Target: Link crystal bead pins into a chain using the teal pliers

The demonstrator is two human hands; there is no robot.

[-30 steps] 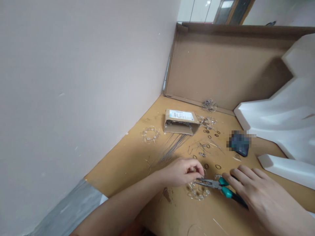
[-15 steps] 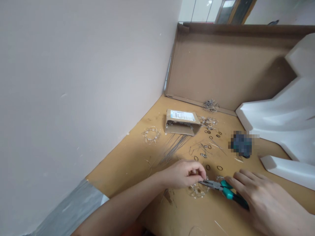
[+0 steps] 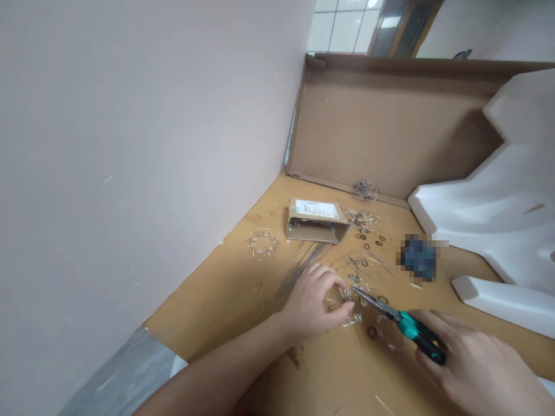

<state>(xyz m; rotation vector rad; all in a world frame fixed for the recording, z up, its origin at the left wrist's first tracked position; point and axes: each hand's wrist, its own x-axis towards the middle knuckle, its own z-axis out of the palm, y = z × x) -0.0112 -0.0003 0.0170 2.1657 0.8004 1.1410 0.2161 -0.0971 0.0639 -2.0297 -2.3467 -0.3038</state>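
My left hand has thumb and fingers closed around a wire ring with clear beads, held just above the table. Thin wire ends stick out of the ring, and my fingers hide part of it. In my right hand is a pair of needle-nose pliers with teal and black handles. The narrow pliers' tips point left and lie close to the ring's upper edge; whether they touch it I cannot tell. Below the pliers, a few clear beads and a dark small ring lie on the table.
Behind my left hand lie a bundle of straight wires and an open small cardboard box. Another beaded wire ring sits left, wire clusters at the back. A white foam piece stands right; a wall borders the left.
My left hand has lifted the beaded ring up from the table and turned it. The pliers' tips have come away from my left fingertips and now point further up. The view has shifted slightly.
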